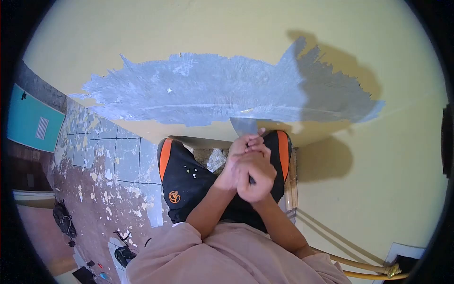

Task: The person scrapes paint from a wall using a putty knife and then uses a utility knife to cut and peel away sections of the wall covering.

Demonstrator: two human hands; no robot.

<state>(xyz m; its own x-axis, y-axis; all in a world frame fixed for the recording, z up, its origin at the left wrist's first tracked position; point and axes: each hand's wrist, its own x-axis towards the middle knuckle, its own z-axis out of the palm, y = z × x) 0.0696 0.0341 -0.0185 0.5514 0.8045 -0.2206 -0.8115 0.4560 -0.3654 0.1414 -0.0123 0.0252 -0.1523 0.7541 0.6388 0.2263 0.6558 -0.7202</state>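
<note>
A scraper point(243, 126) with a flat metal blade is held against the yellow wall point(198, 23), its blade at the lower edge of a bare grey patch point(213, 87). My left hand point(248, 147) is closed around it nearer the blade, with the fingers curled. Behind it, my right hand point(256, 178) is wrapped in a fist round the handle, and a dark bit of the handle end shows. The hands overlap, hiding most of the handle. Ragged paint edges border the patch, and small flakes cling to it.
My knees in black trousers point(189, 182) with orange stripes flank the hands, close to the wall. Paint chips litter the tiled floor point(127, 163) at left. A teal panel point(35, 118) stands far left. Yellow poles point(362, 274) run along the lower right.
</note>
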